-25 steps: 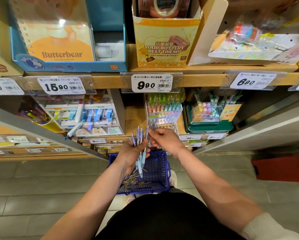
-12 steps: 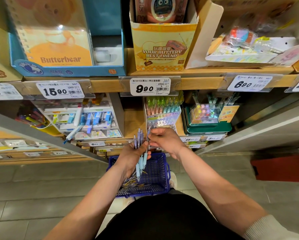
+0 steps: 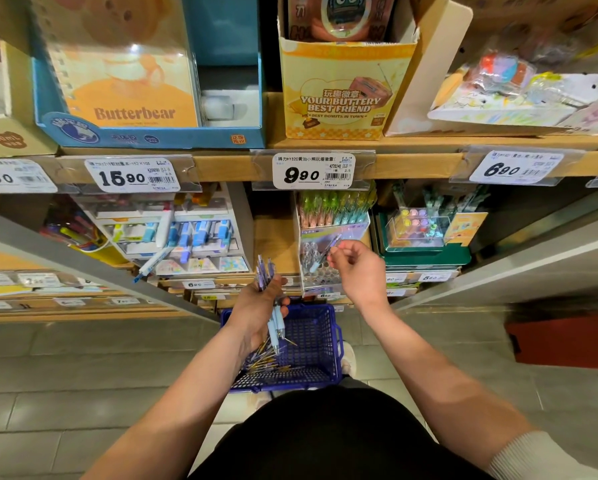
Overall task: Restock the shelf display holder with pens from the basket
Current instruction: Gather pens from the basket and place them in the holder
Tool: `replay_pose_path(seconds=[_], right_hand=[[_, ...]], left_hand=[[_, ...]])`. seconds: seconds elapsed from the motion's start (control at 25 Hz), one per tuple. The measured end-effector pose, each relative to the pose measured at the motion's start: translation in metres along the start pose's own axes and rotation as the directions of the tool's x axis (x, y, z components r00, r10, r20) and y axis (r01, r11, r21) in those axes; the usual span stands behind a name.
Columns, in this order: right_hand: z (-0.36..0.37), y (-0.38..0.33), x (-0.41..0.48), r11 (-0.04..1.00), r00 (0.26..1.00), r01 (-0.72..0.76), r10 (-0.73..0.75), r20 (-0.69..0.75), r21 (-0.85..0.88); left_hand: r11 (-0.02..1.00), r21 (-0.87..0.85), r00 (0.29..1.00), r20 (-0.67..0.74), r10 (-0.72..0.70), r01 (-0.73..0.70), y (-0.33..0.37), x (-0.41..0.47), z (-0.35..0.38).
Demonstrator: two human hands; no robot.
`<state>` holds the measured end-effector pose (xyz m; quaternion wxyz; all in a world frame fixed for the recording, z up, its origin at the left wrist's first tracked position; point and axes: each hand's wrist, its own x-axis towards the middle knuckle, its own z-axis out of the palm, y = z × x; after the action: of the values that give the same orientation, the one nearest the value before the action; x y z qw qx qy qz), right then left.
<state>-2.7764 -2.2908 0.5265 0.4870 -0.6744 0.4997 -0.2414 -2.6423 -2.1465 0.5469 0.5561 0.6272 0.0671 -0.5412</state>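
Hard to make out: print on the pens, all blurred. Slot holes in the lower tier of the display holder [image 3: 335, 233] seen only through glare on clear plastic; filled or not, cannot tell. Lower tip of the single pen [image 3: 325, 252] lost against that plastic; inside a slot or just above one, cannot tell. Palm of left hand [image 3: 256, 306] hidden, back of the hand toward the camera. Number in the bundle of pens [image 3: 265, 271] not countable. Near side of basket [image 3: 337, 341] cut off by dark clothing [image 3: 325, 438] at 6 o'clock. Loose pens [image 3: 266, 362] in the basket partly covered by the left wrist.

Look of the pens: slim, purple tops and clips, pale blue barrels, fine points. Loose ones fanned out at 8 o'clock inside the basket.

Relative to the grip: bundle clamped in the left hand, fingers and thumb curled round its middle. Purple tops out at 12 o'clock of the fist, pale blue ends out at 5 o'clock, over the basket.

Single pen pinched between thumb and fingertips of right hand [image 3: 358, 268], tilted, top toward 1 o'clock, at the holder's front tier.

Right hand at 2 o'clock of the left, apart from it.

Holder on lower shelf [image 3: 273, 244], under the 9.90 price tag [image 3: 313, 171], at 12 o'clock of the basket; upper tiers packed with green and pink pens [image 3: 332, 209].
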Motion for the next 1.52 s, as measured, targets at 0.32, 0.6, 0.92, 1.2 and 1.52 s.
replay_pose_path(seconds=[0.32,0.6,0.92,1.2,1.52], right_hand=[[0.019,0.009,-0.001,0.958,0.980,0.191,-0.174,0.095,-0.215],[0.020,0.022,0.000,0.873,0.953,0.282,-0.208,0.218,-0.398],[0.031,0.022,0.003,0.816,0.950,0.269,-0.140,0.278,-0.511],[0.019,0.008,-0.009,0.982,0.946,-0.133,0.166,0.279,-0.134],[0.001,-0.004,-0.008,0.858,0.889,-0.392,0.262,0.375,0.331]], left_hand=[[0.996,0.002,0.996,-0.001,-0.087,0.087,0.000,0.000,-0.006],[0.995,-0.006,0.995,-0.001,-0.098,0.098,-0.001,-0.003,-0.007],[0.998,-0.060,1.000,0.009,-0.026,0.027,0.001,-0.006,-0.006],[0.999,-0.028,0.997,0.075,-0.022,0.024,0.000,-0.007,0.001],[0.988,0.152,0.992,0.126,-0.019,0.000,-0.006,-0.006,0.013]])
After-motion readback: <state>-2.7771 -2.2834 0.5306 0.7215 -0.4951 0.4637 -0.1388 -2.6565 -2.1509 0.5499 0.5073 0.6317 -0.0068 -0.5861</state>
